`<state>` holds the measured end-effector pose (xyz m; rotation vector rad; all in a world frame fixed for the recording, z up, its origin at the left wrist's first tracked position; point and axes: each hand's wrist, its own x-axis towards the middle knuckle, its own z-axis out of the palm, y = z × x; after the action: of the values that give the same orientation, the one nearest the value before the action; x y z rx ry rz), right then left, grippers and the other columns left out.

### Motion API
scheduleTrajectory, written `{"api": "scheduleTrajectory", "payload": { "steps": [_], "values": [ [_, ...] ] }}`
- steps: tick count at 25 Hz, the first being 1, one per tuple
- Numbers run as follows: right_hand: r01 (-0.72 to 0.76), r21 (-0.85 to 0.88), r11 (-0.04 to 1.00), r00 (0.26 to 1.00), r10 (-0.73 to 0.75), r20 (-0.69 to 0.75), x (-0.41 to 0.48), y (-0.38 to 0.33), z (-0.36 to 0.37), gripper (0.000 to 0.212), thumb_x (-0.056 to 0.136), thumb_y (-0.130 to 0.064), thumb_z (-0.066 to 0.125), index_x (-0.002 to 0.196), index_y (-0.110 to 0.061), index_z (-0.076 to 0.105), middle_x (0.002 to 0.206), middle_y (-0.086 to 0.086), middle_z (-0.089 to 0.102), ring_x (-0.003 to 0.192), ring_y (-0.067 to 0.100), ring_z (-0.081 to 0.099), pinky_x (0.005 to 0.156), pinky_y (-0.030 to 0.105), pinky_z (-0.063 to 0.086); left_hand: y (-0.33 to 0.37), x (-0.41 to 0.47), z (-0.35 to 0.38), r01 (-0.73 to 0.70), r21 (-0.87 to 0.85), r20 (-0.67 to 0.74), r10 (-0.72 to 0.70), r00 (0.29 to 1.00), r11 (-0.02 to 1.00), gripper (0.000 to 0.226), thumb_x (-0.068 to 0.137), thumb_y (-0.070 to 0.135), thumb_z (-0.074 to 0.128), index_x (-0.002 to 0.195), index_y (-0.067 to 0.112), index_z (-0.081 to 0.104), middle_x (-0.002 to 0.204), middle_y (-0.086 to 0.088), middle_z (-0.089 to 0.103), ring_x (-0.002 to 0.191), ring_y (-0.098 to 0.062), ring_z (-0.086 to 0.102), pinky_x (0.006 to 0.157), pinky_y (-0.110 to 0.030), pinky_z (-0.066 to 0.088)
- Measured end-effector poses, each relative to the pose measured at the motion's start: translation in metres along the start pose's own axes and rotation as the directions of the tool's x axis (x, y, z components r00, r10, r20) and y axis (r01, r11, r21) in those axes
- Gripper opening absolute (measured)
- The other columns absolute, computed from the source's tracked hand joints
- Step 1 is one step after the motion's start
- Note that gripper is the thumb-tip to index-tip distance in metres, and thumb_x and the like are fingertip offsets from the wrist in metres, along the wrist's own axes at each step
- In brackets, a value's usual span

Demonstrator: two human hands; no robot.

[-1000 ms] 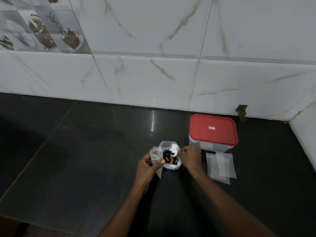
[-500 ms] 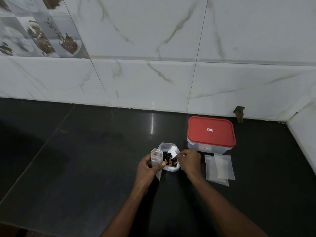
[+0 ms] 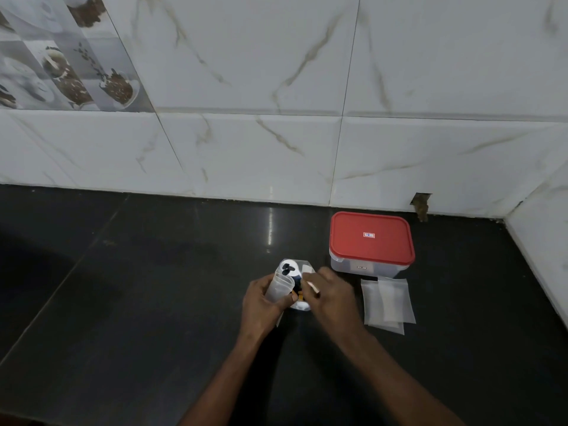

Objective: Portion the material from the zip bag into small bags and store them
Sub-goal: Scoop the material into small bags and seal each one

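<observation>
Your left hand (image 3: 261, 302) grips the small bag (image 3: 278, 289), touching the zip bag (image 3: 302, 305) of dark and orange pieces (image 3: 286, 267) on the counter (image 3: 153, 302). Your right hand (image 3: 329, 298) curls over that bag; whether it pinches anything, cannot tell. Risk: small bag's limp mouth folds, pieces scatter.

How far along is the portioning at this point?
Early. Done: nothing visibly stored; the red-lidded container is closed and no filled bag shows. In hand: the left hand holds a small bag beside the zip bag, the right hand at its mouth. Left: the empty bags by the container, then storing.
</observation>
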<state>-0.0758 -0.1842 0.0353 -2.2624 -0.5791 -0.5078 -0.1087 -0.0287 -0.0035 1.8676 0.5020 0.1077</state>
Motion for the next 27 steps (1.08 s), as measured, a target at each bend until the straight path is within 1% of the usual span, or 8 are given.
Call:
{"api": "scheduleTrajectory", "payload": {
  "steps": [3,8,10,13,16,19,24,27],
  "values": [
    [0.384,-0.251,0.888,0.923,-0.370,0.104,-0.026,0.012,0.016,0.021,0.081,-0.008,0.071,0.101,-0.005,0.070,0.090,0.009,0.068,0.078,0.016,0.065,0.062,0.026,0.056,0.001,-0.004,0.002,0.038,-0.004,0.000,-0.038,0.999,0.999,0.047,0.067,0.031,0.089,0.100,0.043,0.059,0.112,0.007,0.064,0.097,-0.004,0.063,0.078,-0.019,0.049],
    [0.391,-0.335,0.857,0.909,-0.416,-0.003,-0.027,0.016,0.013,0.020,0.087,-0.007,0.063,0.105,-0.001,0.072,0.089,0.011,0.069,0.078,0.018,0.064,0.066,0.024,0.054,-0.006,-0.003,0.001,0.019,0.022,0.010,-0.019,1.000,1.000,0.052,0.063,0.044,0.088,0.109,0.036,0.066,0.113,0.004,0.066,0.099,-0.008,0.066,0.088,-0.034,0.057],
    [0.251,-0.289,0.924,0.962,-0.272,-0.032,-0.021,0.016,0.012,0.014,0.085,-0.006,0.066,0.096,-0.003,0.073,0.080,0.009,0.065,0.067,0.016,0.060,0.057,0.023,0.049,-0.008,-0.002,0.002,0.020,0.012,0.005,-0.020,1.000,1.000,0.057,0.057,0.053,0.085,0.109,0.034,0.069,0.111,0.005,0.068,0.097,-0.007,0.068,0.087,-0.035,0.058],
    [-0.149,-0.183,0.972,0.987,0.157,0.033,-0.008,0.022,0.015,0.003,0.082,-0.008,0.070,0.079,-0.007,0.070,0.072,0.007,0.062,0.055,0.016,0.057,0.049,0.022,0.040,-0.012,-0.002,0.002,0.039,0.008,0.005,-0.040,0.999,0.999,0.063,0.055,0.057,0.083,0.111,0.034,0.069,0.110,0.007,0.070,0.097,-0.005,0.069,0.088,-0.037,0.059],
    [-0.018,-0.374,0.927,0.966,0.112,0.233,-0.007,0.031,0.027,0.021,0.059,-0.008,0.087,0.066,-0.009,0.067,0.062,0.004,0.058,0.043,0.015,0.054,0.039,0.019,0.029,-0.015,0.000,0.000,0.045,-0.002,0.010,-0.045,0.999,0.999,0.058,0.057,0.054,0.083,0.110,0.035,0.070,0.109,0.007,0.071,0.097,-0.006,0.070,0.089,-0.037,0.059],
    [0.083,-0.443,0.893,0.927,0.094,0.363,-0.007,0.027,0.037,0.037,0.038,-0.005,0.092,0.065,-0.009,0.067,0.061,0.005,0.059,0.042,0.016,0.056,0.033,0.022,0.039,-0.017,0.001,0.000,0.049,-0.024,0.030,-0.048,0.998,0.999,0.051,0.061,0.051,0.083,0.107,0.036,0.071,0.108,0.007,0.073,0.096,-0.006,0.071,0.088,-0.038,0.059],
    [0.103,-0.440,0.892,0.898,0.107,0.427,-0.018,0.036,0.055,0.034,0.042,-0.005,0.090,0.068,-0.009,0.068,0.066,0.007,0.060,0.050,0.018,0.060,0.033,0.026,0.045,-0.022,0.001,0.002,0.067,-0.058,0.049,-0.064,0.997,0.996,0.053,0.062,0.054,0.084,0.110,0.035,0.070,0.108,0.007,0.073,0.097,-0.007,0.072,0.088,-0.038,0.059],
    [0.021,-0.417,0.909,0.882,0.179,0.435,-0.015,0.042,0.054,0.016,0.064,-0.010,0.081,0.073,-0.007,0.068,0.072,0.007,0.063,0.051,0.021,0.061,0.040,0.029,0.047,-0.017,-0.003,0.002,0.067,-0.140,0.071,-0.057,0.996,0.988,0.040,0.073,0.033,0.086,0.110,0.029,0.072,0.105,0.005,0.076,0.096,-0.009,0.073,0.087,-0.036,0.059]
  ]
}}
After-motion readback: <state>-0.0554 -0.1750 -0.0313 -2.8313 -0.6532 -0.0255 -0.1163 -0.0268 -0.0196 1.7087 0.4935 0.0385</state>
